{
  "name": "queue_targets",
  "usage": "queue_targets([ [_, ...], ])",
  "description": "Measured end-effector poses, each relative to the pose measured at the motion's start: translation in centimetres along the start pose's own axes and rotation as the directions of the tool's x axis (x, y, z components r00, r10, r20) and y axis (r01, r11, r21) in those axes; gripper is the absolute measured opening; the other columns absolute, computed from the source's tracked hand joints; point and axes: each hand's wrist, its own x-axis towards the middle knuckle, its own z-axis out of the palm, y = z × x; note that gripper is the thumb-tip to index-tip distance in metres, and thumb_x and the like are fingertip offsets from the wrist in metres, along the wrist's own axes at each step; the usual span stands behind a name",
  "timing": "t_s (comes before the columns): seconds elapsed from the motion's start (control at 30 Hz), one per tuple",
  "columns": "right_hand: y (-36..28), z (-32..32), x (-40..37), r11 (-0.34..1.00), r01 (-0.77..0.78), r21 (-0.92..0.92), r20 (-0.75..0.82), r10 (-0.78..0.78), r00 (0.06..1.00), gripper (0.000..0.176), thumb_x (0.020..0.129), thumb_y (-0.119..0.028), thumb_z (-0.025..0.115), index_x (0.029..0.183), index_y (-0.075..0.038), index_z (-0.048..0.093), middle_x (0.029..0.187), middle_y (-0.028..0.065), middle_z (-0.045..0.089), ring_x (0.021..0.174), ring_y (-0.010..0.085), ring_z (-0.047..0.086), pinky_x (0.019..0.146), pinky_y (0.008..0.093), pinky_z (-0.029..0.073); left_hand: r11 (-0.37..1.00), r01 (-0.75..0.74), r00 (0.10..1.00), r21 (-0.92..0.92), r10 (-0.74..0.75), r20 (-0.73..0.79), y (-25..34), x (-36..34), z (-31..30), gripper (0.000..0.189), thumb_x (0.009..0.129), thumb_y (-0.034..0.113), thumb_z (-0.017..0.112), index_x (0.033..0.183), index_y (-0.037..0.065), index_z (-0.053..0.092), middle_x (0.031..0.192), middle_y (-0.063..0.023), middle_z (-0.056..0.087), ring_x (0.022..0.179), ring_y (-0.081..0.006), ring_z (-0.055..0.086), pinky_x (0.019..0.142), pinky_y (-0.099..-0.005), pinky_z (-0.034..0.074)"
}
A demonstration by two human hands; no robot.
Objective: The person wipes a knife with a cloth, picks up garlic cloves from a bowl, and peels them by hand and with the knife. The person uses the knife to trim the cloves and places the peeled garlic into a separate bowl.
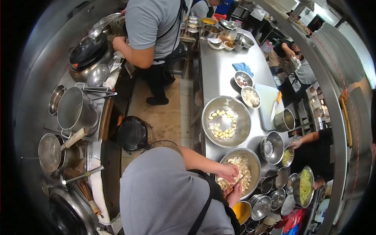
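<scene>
My left hand is above a large steel bowl of pale cut pieces, possibly mushroom or garlic. Its fingers are pinched together, and anything between them is too small to make out. Below it, my right hand grips a small knife, its thin blade angled over the pieces. A perforated steel colander with peeled garlic cloves stands just beyond the bowl. Beside my right hand is a bowl of orange-yellow liquid.
Farther along the steel counter are a white cutting board with an orange-handled knife, and a bowl of chopped white pieces. Stacked bowls crowd the near right. A co-worker stands by the stove pots.
</scene>
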Motion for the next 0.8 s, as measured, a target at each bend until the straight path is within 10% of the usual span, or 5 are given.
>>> queue_targets([
  [0.37,-1.0,0.1,-0.2,0.995,0.009,-0.1,0.019,-0.007,1.0,0.019,0.101,-0.03,0.047,0.107,-0.012,0.052,0.071,0.0013,0.049,0.045,0.0089,0.039,0.04,0.0229,0.029,0.857,-0.267,0.95,0.441,0.311,-0.029,-2.0,0.3,0.2,0.061,0.067,-0.007,0.07,0.123,-0.003,0.047,0.078,-0.0115,0.062,0.065,-0.0188,0.063,0.052,-0.0296,0.051],
  [0.8,-2.3,1.1,-1.1,1.0,0.011,0.026,0.114,-0.013,0.993,0.02,0.102,-0.028,0.046,0.095,-0.009,0.05,0.07,0.0011,0.049,0.047,0.0083,0.039,0.041,0.0227,0.029,0.749,-0.494,0.857,0.443,0.506,0.1,-1.5,-1.4,0.8,0.021,0.078,0.001,0.07,0.095,-0.002,0.058,0.082,-0.0099,0.065,0.077,-0.0163,0.066,0.058,-0.0295,0.055],
])
